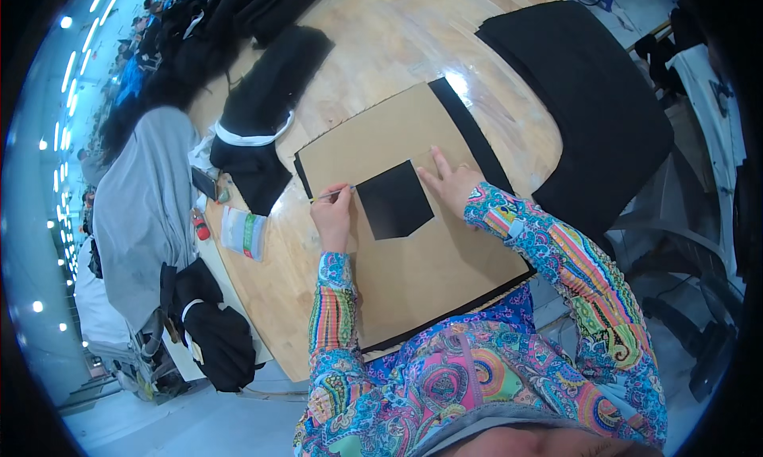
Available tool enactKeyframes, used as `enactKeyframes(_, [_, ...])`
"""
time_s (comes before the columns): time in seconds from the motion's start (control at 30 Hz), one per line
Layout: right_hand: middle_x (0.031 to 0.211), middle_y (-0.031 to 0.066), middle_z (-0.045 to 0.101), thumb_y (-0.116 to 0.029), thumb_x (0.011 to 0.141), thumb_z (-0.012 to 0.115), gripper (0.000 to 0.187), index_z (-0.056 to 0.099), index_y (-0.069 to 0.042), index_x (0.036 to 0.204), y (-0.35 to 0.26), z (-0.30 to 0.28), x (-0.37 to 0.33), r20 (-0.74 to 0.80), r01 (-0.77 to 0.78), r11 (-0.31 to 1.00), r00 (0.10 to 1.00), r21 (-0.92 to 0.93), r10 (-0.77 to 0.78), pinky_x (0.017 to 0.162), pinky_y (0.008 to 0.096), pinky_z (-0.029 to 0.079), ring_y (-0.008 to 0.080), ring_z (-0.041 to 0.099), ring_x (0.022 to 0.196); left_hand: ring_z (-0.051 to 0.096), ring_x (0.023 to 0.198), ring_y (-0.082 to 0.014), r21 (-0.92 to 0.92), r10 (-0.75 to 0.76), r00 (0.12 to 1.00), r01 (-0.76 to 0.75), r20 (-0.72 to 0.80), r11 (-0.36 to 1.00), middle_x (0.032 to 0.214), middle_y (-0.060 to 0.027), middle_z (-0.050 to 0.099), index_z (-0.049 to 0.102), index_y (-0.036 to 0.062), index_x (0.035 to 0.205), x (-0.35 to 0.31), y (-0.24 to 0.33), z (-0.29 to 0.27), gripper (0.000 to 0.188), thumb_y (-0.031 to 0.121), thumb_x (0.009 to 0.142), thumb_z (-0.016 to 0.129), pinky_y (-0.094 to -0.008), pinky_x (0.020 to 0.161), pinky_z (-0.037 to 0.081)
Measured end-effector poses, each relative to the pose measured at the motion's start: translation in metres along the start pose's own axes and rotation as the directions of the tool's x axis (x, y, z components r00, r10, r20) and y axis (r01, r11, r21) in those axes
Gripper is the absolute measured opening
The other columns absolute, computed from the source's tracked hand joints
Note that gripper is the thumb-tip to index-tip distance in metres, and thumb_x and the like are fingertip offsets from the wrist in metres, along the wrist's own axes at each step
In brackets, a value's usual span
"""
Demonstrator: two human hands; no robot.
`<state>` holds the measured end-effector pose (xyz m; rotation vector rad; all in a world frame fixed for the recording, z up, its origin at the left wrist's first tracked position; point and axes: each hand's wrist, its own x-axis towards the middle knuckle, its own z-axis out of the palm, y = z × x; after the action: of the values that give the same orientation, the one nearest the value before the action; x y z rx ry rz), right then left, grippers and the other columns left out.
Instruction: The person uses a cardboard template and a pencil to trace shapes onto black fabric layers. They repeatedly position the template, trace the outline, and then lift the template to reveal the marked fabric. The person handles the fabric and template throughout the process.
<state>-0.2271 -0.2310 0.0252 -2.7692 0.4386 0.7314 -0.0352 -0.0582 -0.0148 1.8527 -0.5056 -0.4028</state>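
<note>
A pale wooden table (pixel 381 36) bears a large brown card (pixel 453 274) set over black cloth (pixel 470 125). Mid-card is a black five-sided shape (pixel 395 201). Beside it, the right hand (pixel 457 188) rests spread on the card; the left hand (pixel 332 214) pinches a thin pen-like tool (pixel 330 193) near its upper-left corner. The card looks positioned, tracing apparently under way; how much outline remains cannot be told

Pale wooden table (pixel 381 44) bears: tan board (pixel 433 278) over black cloth (pixel 470 127), centre; stacked black fabric panels (pixel 588 99), right; black fabric bundle (pixel 274 71), white band (pixel 250 139) around it, left; plastic packet (pixel 242 233), near left edge.
</note>
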Motion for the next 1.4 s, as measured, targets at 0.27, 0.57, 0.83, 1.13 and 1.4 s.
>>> enactKeyframes(0.27, [0.149,0.0208,0.0,0.003,0.077,0.052,0.081,0.018,-0.024,0.144,-0.003,-0.005,-0.005,-0.002,-0.044,0.999,0.999,0.012,0.044,0.077,0.0344,0.054,0.0355,0.058,0.1,0.058,0.067,-0.0079,0.187,0.038,0.999,-0.04,0.014,0.982,0.077,-0.0057,0.064,0.064,-0.0032,0.087,0.002,0.0,0.003,0.011,0.005,0.081,0.062,-0.0197,0.059,0.045])
enactKeyframes(0.57, [0.146,0.0262,-0.001,-0.01,0.037,0.089,0.136,0.007,-0.019,0.145,-0.002,-0.008,-0.004,0.047,-0.01,1.0,0.999,-0.012,0.01,0.078,0.0352,0.054,0.0382,0.058,0.098,0.066,0.067,-0.0161,0.369,0.123,0.992,-0.118,0.009,0.922,0.073,-0.0112,0.068,0.068,0.0013,0.084,0.001,0.004,0.004,0.019,0.019,0.079,0.064,-0.0262,0.064,0.05])
enactKeyframes(0.83, [0.146,0.0267,-0.001,-0.01,0.036,0.089,0.136,0.008,-0.019,0.145,-0.001,-0.007,-0.004,0.033,-0.005,1.0,0.999,-0.031,0.006,0.077,0.0344,0.054,0.0371,0.059,0.097,0.065,0.066,-0.018,0.568,0.228,0.973,-0.199,0.02,0.798,0.071,-0.0114,0.067,0.067,0.001,0.083,0.002,0.009,0.006,0.019,0.019,0.078,0.064,-0.0276,0.064,0.05])
enactKeyframes(1.13, [0.146,0.0268,0.0,-0.007,0.036,0.089,0.136,0.008,-0.019,0.144,0.0,-0.005,-0.004,0.029,-0.004,1.0,1.0,0.007,0.004,0.076,0.0354,0.054,0.038,0.058,0.097,0.065,0.067,-0.0195,0.363,0.139,0.99,-0.123,-0.018,0.924,0.073,-0.0122,0.067,0.067,0.0004,0.084,0.001,0.003,-0.003,0.017,0.016,0.078,0.063,-0.0287,0.064,0.05])
enactKeyframes(1.4, [0.149,0.0209,0.001,0.003,0.076,0.054,0.082,0.017,-0.023,0.144,-0.004,-0.012,-0.01,0.025,-0.036,0.999,0.999,0.021,0.035,0.079,0.0342,0.053,0.0355,0.057,0.101,0.066,0.068,-0.023,0.537,0.195,0.98,-0.179,0.027,0.825,0.073,-0.0127,0.067,0.068,0.004,0.082,0.0,0.01,0.0,0.02,0.022,0.079,0.061,-0.0312,0.065,0.05])
